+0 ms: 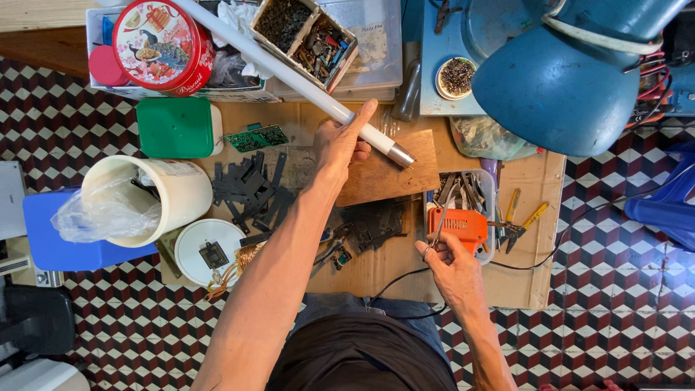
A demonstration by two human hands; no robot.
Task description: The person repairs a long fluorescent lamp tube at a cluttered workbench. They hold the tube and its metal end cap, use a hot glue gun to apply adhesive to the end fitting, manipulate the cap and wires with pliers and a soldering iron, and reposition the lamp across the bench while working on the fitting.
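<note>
Gripping the white tube (304, 83) above the wooden board (387, 174), the left hand (340, 141) steadies it; right hand (449, 261), below the board, pinches a thin metal tool (439, 221), likely bound for the tube's metal cap.

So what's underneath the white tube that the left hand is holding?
Under the white tube's metal end lies a wooden board on brown cardboard. Farther up it crosses a compartment box of small parts. The left hand covers the board beneath its grip.
</note>
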